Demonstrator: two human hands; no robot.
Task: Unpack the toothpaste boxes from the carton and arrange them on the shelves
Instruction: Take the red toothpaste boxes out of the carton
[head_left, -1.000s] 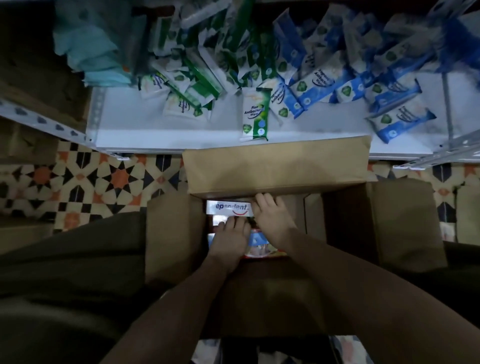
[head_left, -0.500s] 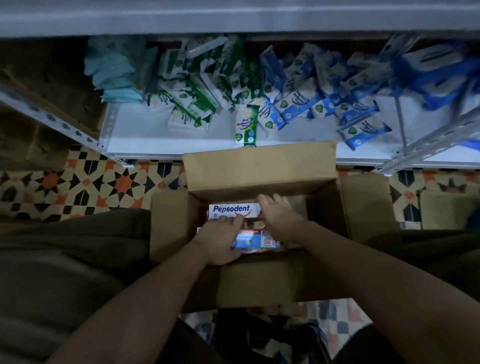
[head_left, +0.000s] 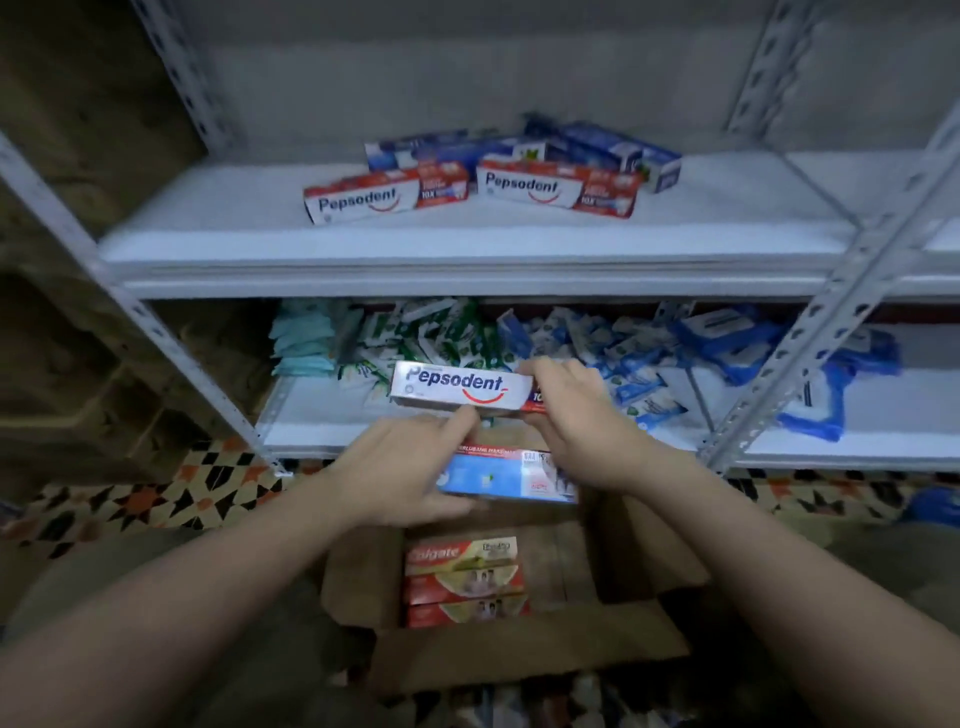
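White Pepsodent box (head_left: 460, 388) held up in front of the lower shelf (head_left: 810, 441), above the open carton (head_left: 519, 649). Right hand (head_left: 576, 410) grips its right end, fingers curled over the top edge. Left hand (head_left: 410, 467) touches the box's underside with its fingertips and, fingers curled, holds a light-blue box (head_left: 511, 475) just below it; right hand also seems to touch this one, exact contact unclear. Brown carton sits on the patterned tile floor (head_left: 156, 499), flaps open, with red Colgate boxes (head_left: 465, 579) stacked inside. Upper shelf (head_left: 467, 244) carries two Pepsodent boxes (head_left: 467, 192) lying side by side at front, dark-blue boxes (head_left: 597, 148) behind them. Lower shelf holds green and blue wipe packs (head_left: 571, 332) in a loose pile.
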